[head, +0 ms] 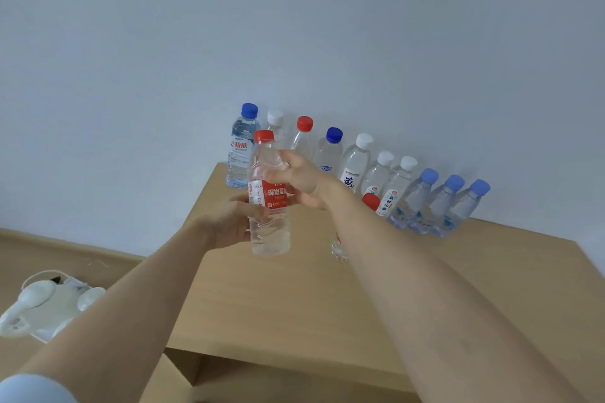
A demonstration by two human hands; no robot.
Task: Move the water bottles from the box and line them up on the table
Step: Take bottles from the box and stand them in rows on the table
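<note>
Head view: left hand (229, 222) and right hand (296, 178) grip a clear ribbed plastic bottle (269, 232), upright with red cap (263, 136) topmost, above the wooden table (294, 304).

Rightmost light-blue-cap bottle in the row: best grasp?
Grip the rightmost light-blue-cap bottle around its mid-body, below the shoulder, coming from the front-right. It stands upright; the wall is close behind and the neighbouring bottle crowds its left, leaving only that side open.

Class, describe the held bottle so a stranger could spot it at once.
A row of clear plastic bottles lines the back of the light wooden table. Before its left end, the left hand and right hand hold a clear red-capped plastic bottle; only it is held and shows a red label.
</note>
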